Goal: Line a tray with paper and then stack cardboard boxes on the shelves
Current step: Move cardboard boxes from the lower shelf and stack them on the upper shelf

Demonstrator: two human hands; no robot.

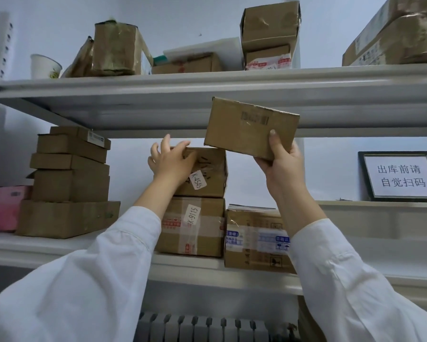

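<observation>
Shelf unit fills the frame; no tray in view. Tall box stack at 9 o'clock. Centre pile: K-9115 box at the bottom, K-4545 box on top of it. Held box at 1 o'clock, in the air and tilted, its low edge just above the K-4545 box's right top. Right hand grips its lower right corner, thumb on the front face, fingers behind. Left hand, fingers spread, rests on the K-4545 box's top left corner, likely steadying it. Stacking step, placement pending. Level the box, clear the upper shelf edge, set it flush. Move the left hand aside first. A corner grip may swing.
</observation>
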